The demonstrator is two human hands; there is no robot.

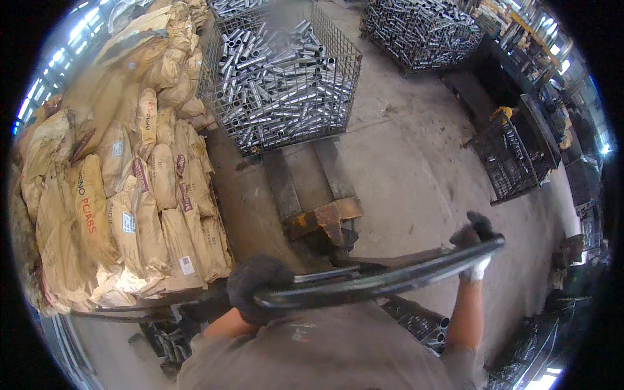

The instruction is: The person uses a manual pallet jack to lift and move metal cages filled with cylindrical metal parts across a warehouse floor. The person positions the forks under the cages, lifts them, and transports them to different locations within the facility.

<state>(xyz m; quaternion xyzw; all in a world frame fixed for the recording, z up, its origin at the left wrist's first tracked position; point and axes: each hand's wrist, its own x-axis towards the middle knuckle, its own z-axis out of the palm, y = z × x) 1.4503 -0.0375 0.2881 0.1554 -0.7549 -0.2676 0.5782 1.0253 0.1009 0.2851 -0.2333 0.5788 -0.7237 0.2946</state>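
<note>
A thick, shiny black handlebar (pixel 383 281) runs across in front of my body, tilted up toward the right. At its left end my left hand (pixel 259 286), in a dark glove, is closed around it. Near the right end my right hand (pixel 474 242), in a dark glove with a white cuff, grips it, its dark fingers showing beyond the bar. Just past the bar is a rusty orange and black pallet jack (pixel 325 220), its forks reaching toward a wire cage (pixel 354 78) heaped with short metal tubes (pixel 276 81). Whether the bar joins the jack is hidden.
Stacked brown paper sacks (pixel 123 201) line the left side. Another tube-filled wire cage (pixel 416 39) stands at the back right. A smaller dark crate (pixel 510 159) is on the right, on the concrete floor (pixel 403 162). Metal parts (pixel 170 344) lie near my left side.
</note>
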